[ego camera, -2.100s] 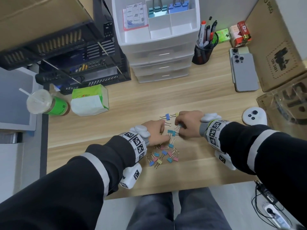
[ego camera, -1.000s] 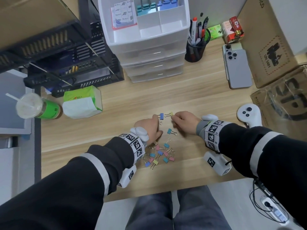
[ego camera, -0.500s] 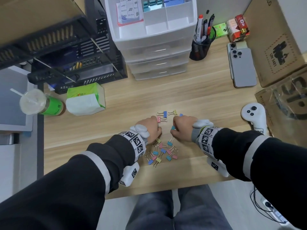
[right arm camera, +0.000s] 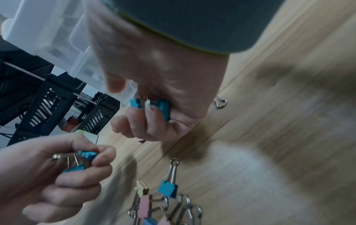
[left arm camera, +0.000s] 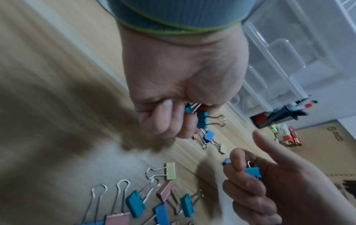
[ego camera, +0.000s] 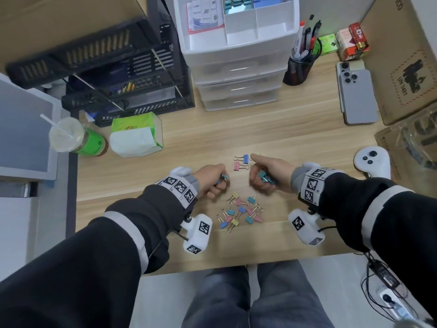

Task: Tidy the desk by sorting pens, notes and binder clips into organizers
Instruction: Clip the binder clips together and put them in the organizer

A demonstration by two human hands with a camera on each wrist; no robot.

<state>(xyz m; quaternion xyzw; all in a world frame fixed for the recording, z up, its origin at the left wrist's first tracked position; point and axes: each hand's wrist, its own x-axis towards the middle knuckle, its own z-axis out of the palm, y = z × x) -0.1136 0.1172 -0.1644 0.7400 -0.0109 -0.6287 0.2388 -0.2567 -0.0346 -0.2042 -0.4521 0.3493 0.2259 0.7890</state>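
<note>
Several small coloured binder clips [ego camera: 240, 211] lie in a loose pile on the wooden desk [ego camera: 212, 138]. Farther back, a blue clip [ego camera: 246, 158] and a pink clip [ego camera: 237, 165] lie apart from it. My left hand [ego camera: 218, 182] hovers left of these two and grips teal clips [left arm camera: 201, 120] in curled fingers. My right hand [ego camera: 256, 177] holds more teal clips [right arm camera: 162, 106] in its curled fingers. Its index finger [ego camera: 256, 159] points out beside the blue clip. The white drawer organizer [ego camera: 236, 48] at the back holds notes [ego camera: 204, 13], teal clips [ego camera: 236, 7] and blue clips [ego camera: 267, 1].
A mesh pen cup [ego camera: 299, 69] stands right of the drawers. Black stacked trays [ego camera: 118, 79], a tissue pack [ego camera: 136, 136] and a lidded cup with a straw [ego camera: 75, 138] sit at the left. Phones [ego camera: 357, 98], a white controller [ego camera: 372, 162] and cardboard boxes [ego camera: 406, 62] line the right side.
Both hands have drawn a little apart and turned, so the teal clips in them now show. The right index finger now reaches beside the blue clip.
</note>
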